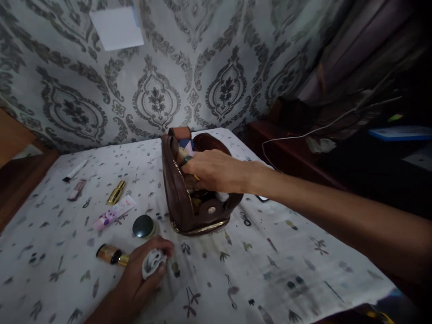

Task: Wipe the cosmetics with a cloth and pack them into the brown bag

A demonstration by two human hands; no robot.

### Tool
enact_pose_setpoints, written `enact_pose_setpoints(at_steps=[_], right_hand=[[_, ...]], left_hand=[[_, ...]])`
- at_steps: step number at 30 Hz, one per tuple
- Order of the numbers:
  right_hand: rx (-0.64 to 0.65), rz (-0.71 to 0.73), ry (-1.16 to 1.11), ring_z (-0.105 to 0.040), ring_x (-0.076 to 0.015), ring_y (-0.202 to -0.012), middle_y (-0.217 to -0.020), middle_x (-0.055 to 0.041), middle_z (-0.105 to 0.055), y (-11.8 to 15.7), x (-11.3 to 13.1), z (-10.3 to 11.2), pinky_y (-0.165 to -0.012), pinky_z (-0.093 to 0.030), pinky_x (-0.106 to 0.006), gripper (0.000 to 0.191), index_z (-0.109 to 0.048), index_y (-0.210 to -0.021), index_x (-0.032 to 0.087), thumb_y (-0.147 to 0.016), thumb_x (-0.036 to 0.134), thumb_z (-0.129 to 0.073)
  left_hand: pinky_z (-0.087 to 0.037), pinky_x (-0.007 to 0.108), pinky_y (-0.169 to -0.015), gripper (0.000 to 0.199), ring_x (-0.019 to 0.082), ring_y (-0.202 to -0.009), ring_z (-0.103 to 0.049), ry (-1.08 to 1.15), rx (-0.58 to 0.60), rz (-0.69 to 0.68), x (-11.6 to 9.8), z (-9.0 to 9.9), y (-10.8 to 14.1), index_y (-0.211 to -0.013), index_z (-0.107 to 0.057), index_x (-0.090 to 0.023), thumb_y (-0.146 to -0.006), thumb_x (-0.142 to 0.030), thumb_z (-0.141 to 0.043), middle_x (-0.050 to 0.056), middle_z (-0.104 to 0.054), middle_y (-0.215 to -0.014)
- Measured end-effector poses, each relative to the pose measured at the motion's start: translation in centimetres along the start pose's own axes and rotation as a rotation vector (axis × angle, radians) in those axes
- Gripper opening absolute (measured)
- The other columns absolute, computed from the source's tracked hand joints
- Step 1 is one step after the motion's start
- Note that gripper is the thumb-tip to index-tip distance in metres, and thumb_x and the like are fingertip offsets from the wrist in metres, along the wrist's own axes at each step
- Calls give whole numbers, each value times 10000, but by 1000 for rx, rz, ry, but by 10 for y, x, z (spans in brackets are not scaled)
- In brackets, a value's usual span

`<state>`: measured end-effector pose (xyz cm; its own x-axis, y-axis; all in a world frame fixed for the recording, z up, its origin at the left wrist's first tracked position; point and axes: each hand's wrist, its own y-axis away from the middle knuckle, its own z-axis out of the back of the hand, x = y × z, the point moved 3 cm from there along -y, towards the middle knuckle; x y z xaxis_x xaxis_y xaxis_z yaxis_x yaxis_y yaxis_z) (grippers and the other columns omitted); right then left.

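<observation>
A brown zippered cosmetic bag [175, 198] stands unzipped on the table, with several items packed inside. My right hand [216, 168] reaches into its mouth from the right, fingers bent down among the contents; what they grip is hard to make out. Below the bag, my left hand [145, 265] is closed around a crumpled white cloth or tissue [153, 263]. Close by that hand lie a gold-and-black bottle [110, 254] and a round dark-lidded jar [144, 226]. Farther left are a pink-and-white tube [114, 213] and a small gold bottle [116, 192].
A pinkish small item [77, 190] and a white tube with a black cap [74, 171] lie at the far left of the patterned tablecloth [276, 252]. Patterned wallpaper rises behind. A white cable [303, 135] crosses dark red furniture [270, 146] on the right.
</observation>
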<state>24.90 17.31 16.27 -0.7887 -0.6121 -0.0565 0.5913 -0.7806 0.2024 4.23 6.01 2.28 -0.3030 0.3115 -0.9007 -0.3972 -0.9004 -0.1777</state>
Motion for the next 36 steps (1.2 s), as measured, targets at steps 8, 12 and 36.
enact_pose_setpoints(at_steps=[8,12,36], right_hand=[[23,-25,-7,-641,-237,-854,-917,-87,-701,-5,-4,-4,-582,-273,-291,166,-711,-1029,182,-906,229,-609],[15,-2,-27,-636,-230,-858,-943,-80,-701,-5,-5,-4,-579,-265,-288,169,-705,-1036,194,-904,236,-609],[-265,132,-923,-674,-209,-1039,-1145,-79,-702,75,86,-98,-929,-536,-318,302,-640,-1257,212,-969,260,-563]], left_hand=[[-475,313,-729,295,208,-757,-656,-266,82,-207,-5,-1,11,-1038,-665,-229,-967,-428,-459,47,-684,-779],[-477,286,-676,224,197,-745,-657,-429,38,-421,-3,4,10,-1120,-607,-212,-911,-216,-525,50,-693,-826],[-579,310,-663,398,247,-924,-738,-1086,-98,-16,3,54,-24,-1207,-557,-225,-923,-499,-504,77,-730,-1112]])
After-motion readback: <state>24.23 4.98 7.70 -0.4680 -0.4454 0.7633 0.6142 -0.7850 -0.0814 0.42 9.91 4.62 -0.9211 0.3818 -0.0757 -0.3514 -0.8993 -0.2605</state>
